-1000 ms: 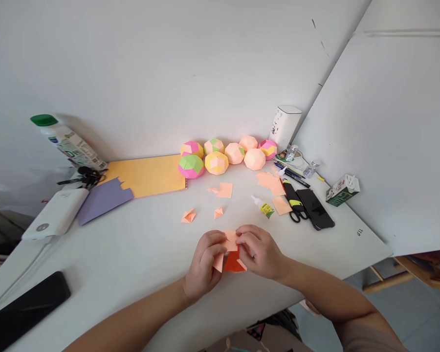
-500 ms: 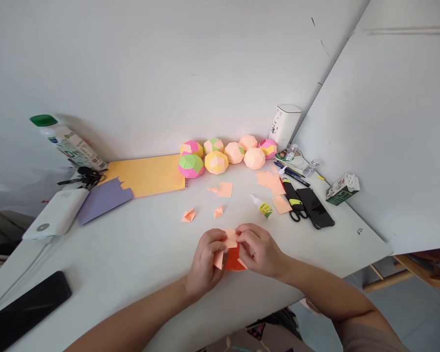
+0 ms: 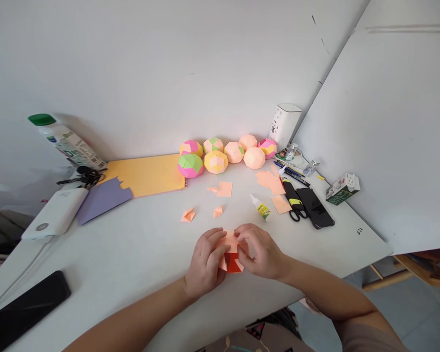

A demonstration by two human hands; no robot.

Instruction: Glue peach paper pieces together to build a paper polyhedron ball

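Between my two hands is a folded peach paper piece (image 3: 231, 240), its hollow inside showing deep orange. My left hand (image 3: 207, 261) grips its left side with bent fingers. On the opposite side my right hand (image 3: 258, 250) pinches the upper right edge; the fingertips partly cover the paper. Just beyond my hands lie a small folded peach piece (image 3: 218, 211) and another folded piece (image 3: 187, 215) to its left. A peach paper square (image 3: 225, 189) sits farther back. To the right lies a glue bottle (image 3: 261, 207) with a white nozzle.
Several faceted paper balls (image 3: 216, 162) line the wall. Scissors (image 3: 295, 200), a phone (image 3: 315, 208), pens (image 3: 293, 171) and a drink carton (image 3: 342, 189) are at right. A yellow folder (image 3: 150, 173), purple paper (image 3: 104, 200), white device (image 3: 55, 212) and black object (image 3: 27, 310) lie left.
The folded paper has turned in my hands, and its orange inside now shows as a squarer opening. My fingers have shifted slightly along its edges.
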